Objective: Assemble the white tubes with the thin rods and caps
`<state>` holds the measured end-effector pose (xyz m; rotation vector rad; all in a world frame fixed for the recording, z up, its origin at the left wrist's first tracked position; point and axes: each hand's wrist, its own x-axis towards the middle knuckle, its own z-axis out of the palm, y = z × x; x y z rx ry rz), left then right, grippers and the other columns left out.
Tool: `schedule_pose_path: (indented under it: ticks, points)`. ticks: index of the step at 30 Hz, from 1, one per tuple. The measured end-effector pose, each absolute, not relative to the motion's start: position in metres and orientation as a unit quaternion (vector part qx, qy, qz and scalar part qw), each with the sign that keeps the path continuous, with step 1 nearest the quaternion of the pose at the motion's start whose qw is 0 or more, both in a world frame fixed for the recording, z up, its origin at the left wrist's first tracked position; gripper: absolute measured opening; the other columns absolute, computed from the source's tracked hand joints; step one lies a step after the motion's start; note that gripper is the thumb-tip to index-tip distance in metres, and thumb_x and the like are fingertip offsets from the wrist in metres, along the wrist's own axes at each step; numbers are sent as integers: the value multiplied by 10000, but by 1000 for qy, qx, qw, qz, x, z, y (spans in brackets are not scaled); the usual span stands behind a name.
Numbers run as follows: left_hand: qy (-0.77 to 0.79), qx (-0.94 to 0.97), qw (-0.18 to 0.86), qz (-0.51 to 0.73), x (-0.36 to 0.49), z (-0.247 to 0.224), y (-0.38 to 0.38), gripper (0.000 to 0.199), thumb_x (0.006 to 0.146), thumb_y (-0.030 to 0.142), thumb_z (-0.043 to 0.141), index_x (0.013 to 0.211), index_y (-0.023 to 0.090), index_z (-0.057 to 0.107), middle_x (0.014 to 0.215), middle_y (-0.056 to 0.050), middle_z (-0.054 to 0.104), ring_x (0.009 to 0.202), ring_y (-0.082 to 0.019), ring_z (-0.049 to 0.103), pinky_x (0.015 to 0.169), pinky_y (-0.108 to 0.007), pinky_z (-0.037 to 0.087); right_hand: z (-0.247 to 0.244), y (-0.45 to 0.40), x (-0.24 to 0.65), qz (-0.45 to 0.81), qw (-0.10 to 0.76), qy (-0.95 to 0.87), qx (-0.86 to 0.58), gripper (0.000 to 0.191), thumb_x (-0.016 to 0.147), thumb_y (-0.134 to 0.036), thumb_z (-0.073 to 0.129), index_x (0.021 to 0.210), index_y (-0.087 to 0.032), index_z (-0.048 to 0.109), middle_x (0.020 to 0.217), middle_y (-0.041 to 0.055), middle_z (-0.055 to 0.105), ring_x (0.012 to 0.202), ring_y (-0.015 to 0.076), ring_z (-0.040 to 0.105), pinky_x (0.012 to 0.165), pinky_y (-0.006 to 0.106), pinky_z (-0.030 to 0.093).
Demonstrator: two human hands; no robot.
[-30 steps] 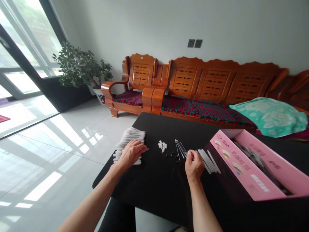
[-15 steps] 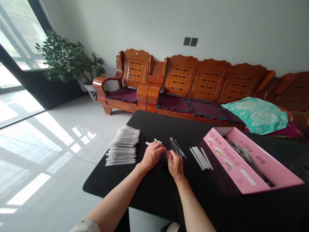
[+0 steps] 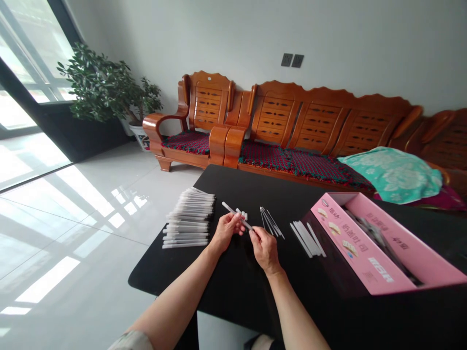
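The left hand (image 3: 228,232) is closing around a white tube (image 3: 229,209), and the right hand (image 3: 265,250) is pinching the tube's lower end between its fingertips, so the tube is slanting across the gap between the hands, above a black table (image 3: 164,277). Both forearms are reaching in from the bottom of the view, wrists angled inward. A stack of tubes (image 3: 189,218) is lying to the left, small white pieces (image 3: 241,214) are sitting just past the hands, and then come thin sticks (image 3: 270,222) and white strips (image 3: 306,239). On the right, a pink box (image 3: 361,245) is showing Chinese lettering and small food pictures, but the words are too blurred to read.
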<state>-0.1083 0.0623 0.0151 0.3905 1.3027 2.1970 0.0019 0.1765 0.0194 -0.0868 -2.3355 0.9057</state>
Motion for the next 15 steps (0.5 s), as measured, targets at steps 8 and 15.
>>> schedule_pose_path:
  ticks: [8, 15]
  points:
    - [491, 155, 262, 816, -109, 14, 62, 446, 768, 534, 694, 853, 99, 638, 650, -32, 630, 539, -111, 599, 505, -212, 484, 15, 177, 2, 333, 286, -897, -54, 312, 983, -315, 359, 829, -181, 596, 696, 27, 620, 632, 133, 577, 618, 219, 401]
    - [514, 128, 232, 816, -108, 16, 62, 449, 729, 548, 717, 794, 113, 626, 616, -20, 617, 511, -115, 588, 483, -221, 485, 12, 178, -1, 332, 303, -892, -51, 235, 953, -331, 447, 883, -186, 618, 753, 39, 660, 661, 145, 608, 642, 228, 432]
